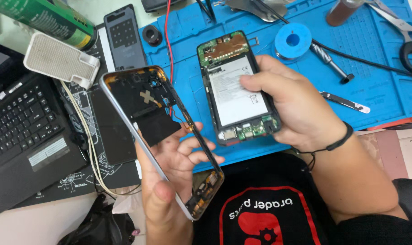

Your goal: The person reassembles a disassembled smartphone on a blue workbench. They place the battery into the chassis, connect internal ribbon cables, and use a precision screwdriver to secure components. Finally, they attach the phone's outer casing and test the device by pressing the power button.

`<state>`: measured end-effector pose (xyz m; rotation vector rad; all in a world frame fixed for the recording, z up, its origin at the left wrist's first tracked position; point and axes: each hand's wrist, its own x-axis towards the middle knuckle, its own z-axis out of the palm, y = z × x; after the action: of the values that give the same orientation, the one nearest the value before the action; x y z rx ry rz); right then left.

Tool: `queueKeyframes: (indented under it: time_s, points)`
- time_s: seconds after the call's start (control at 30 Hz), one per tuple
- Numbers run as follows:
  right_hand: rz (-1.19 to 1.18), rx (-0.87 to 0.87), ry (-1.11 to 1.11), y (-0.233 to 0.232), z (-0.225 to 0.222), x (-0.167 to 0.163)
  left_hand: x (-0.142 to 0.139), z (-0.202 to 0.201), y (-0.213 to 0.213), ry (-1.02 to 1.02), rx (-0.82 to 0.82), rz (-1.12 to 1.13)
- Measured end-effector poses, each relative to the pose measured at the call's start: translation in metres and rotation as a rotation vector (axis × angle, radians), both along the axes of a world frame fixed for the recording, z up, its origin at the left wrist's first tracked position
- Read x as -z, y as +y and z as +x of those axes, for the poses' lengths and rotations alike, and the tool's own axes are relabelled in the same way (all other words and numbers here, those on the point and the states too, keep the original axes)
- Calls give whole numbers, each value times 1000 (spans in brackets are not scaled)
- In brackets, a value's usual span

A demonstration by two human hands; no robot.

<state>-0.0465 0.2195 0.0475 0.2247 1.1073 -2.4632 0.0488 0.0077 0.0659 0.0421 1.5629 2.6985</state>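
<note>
While the left hand (169, 177) grasps one detached phone frame (156, 131), tilted above the lap with thumb on its silver edge, the right hand (292, 106) clasps one opened smartphone (235, 88), battery exposed, over the blue repair mat (378, 86). One solder spool (293, 41), one laptop (20, 131) and one back cover (123, 38) lie nearby.

Surface: pale table (42, 224)
Mat: blue mat (378, 95), over the table's right
On mat: solder reel (293, 41), scissors (403, 34), metal pry tool (344, 101)
On table: laptop (20, 131), green can (49, 18)
</note>
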Motion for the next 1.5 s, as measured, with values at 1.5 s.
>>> queueKeyframes:
  time_s: [1.5]
  points:
    - [1372, -470, 974, 29, 35, 1, 45, -3, -10, -223, 103, 70]
